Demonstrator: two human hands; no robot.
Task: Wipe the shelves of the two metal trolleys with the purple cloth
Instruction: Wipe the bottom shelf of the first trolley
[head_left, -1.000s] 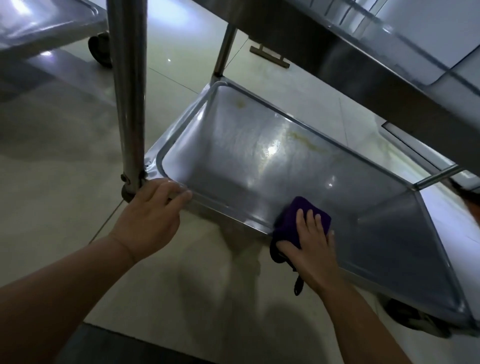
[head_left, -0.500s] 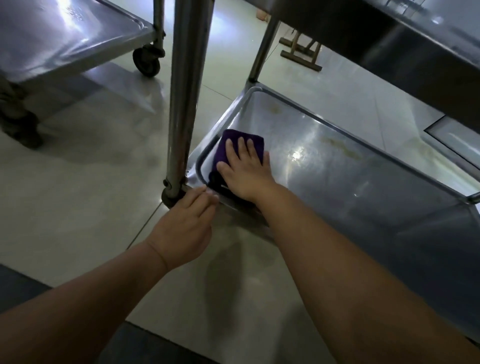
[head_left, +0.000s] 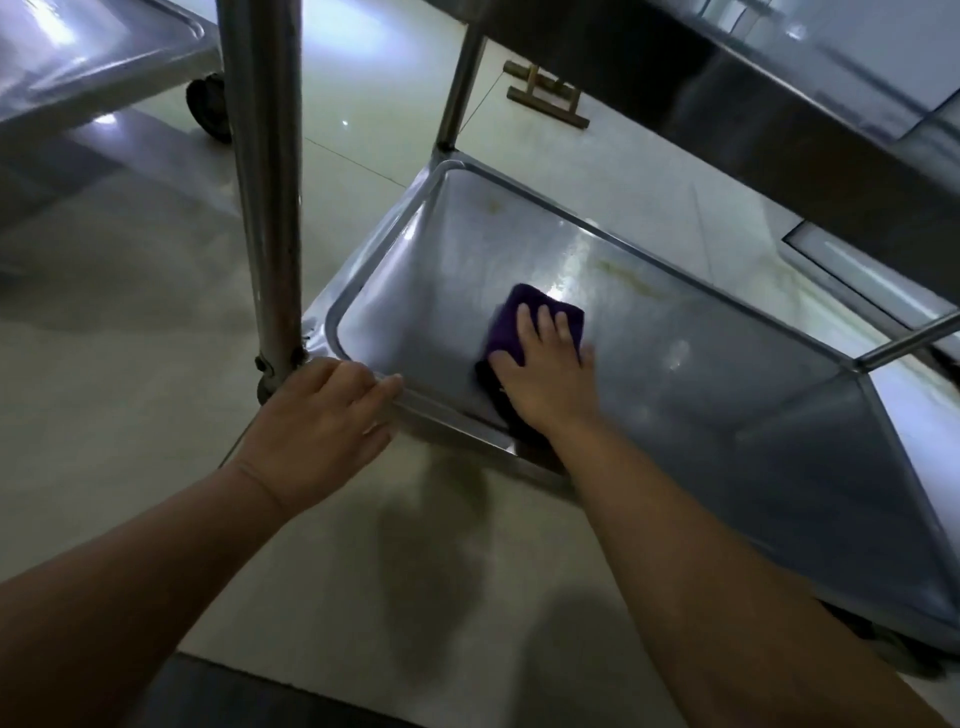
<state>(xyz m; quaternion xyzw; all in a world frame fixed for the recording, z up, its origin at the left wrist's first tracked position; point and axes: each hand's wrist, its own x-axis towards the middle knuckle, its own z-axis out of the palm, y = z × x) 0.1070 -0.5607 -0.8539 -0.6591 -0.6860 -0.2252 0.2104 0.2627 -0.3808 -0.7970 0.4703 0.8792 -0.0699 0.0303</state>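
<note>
While the bottom shelf is being wiped: the task is running partway, by judgement; how many other shelves are already done cannot be told.
Left grip: sitting nearest the camera; the fingers are curling over the shelf rim just beside the corner post, apparently steadying the trolley.
Right grip: reaching in over the near rim; the palm is facing down and the fingers are lying straight and spread on the purple cloth, pressing it flat rather than pinching it.
Purple cloth: lying folded on the bottom shelf, left of centre, under the right grip; a dark end is trailing toward the near rim.
Remaining on this shelf: yellowish marks are showing beyond the cloth, near the far rim, and are likely awaiting a pass.
Upper shelf: hanging overhead at top right; only its underside is showing, so its condition cannot be told.
Second trolley: standing well apart at far left; its shelf is reflecting light, but whether it is wiped cannot be told.
</note>
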